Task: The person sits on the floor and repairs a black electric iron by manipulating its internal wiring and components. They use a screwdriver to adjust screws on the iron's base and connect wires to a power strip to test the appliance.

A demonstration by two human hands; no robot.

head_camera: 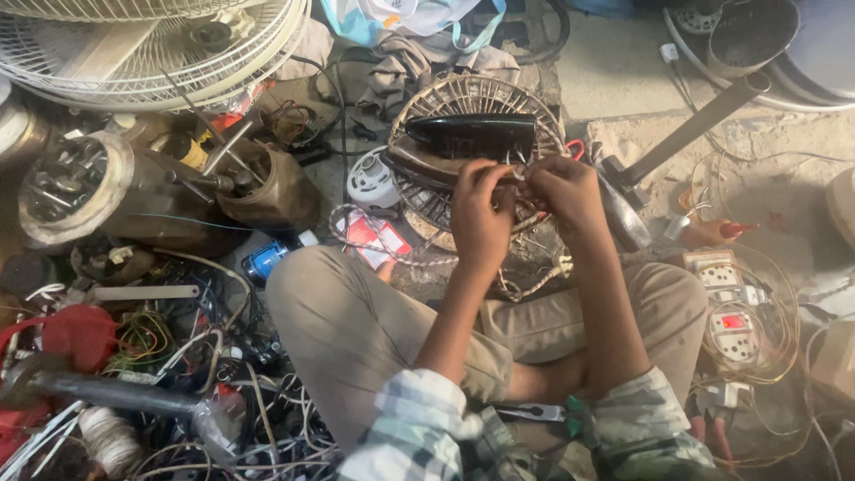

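Observation:
A black clothes iron [472,135] lies on its side on a round wire fan guard [478,96] in front of my crossed legs. My left hand [481,214] and my right hand [563,193] meet at the iron's near end, fingers pinched together on its wiring. A braided cord [534,283] trails from the iron down to the floor near my knees. What exactly sits between my fingertips is too small to make out.
A white pedestal fan head [151,44] lies at top left. Motor parts, tins and tangled wires [160,347] crowd the left. A switch and socket board [732,307] with thin wire sits at right. A grey pipe [695,125] slants at upper right.

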